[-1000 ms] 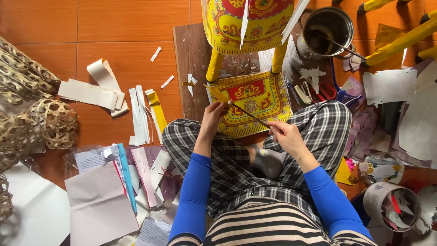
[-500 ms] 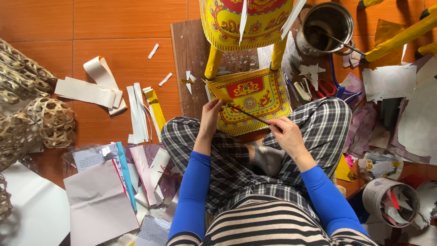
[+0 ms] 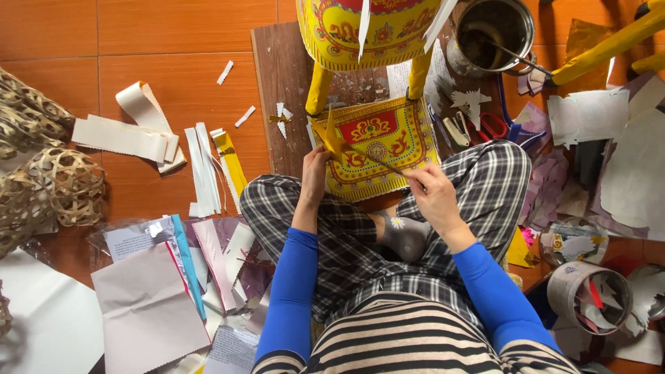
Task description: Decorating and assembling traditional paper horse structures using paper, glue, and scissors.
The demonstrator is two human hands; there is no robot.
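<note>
I sit cross-legged in checked trousers on an orange tiled floor. My left hand (image 3: 315, 170) pinches a small yellow paper piece (image 3: 334, 140) at the left edge of a yellow and red ornate paper panel (image 3: 379, 142) lying in front of my knees. My right hand (image 3: 433, 194) grips the near end of a thin stick (image 3: 377, 161) that slants up-left across the panel toward the yellow piece. Beyond the panel stands a yellow paper-covered frame (image 3: 367, 31) on two yellow legs, on a dark wooden board (image 3: 277, 83).
White and yellow paper strips (image 3: 208, 166) and a paper stack (image 3: 149, 305) lie at left, with woven bamboo frames (image 3: 48, 180) beyond. A metal pot (image 3: 495, 31) with a stick stands at top right, with red scissors (image 3: 492, 126), paper scraps and a can (image 3: 589, 294) at right.
My left hand has lifted the yellow paper piece slightly at the panel's left edge, and the stick's far end has followed it. My right hand stays in nearly the same place.
</note>
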